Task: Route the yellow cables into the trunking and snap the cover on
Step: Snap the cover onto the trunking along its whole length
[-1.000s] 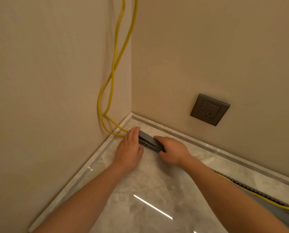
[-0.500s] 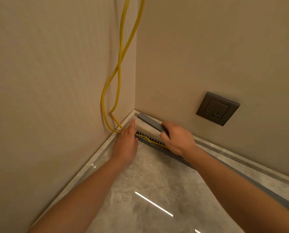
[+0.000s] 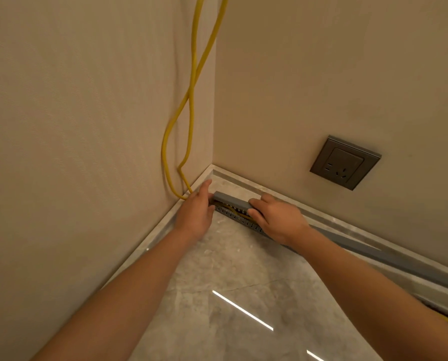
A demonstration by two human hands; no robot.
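— Lowered since half a second back: grey cover [image 3: 232, 200], now just above the slotted trunking [image 3: 240, 220] at the corner end, not yet seated.
— Hands?
— Pinching that cover end with the right hand [image 3: 279, 217]; resting the left hand [image 3: 195, 212], fingers straight, at the trunking's end, beside the yellow cables [image 3: 191, 105] dropping down the wall [image 3: 87, 126] and running in under the cover.
— Risk?
— Likely trapping a cable humped above the slots under the cover's lip. Blocks the snap, maybe nicks the jacket. Tuck flat first, then press.
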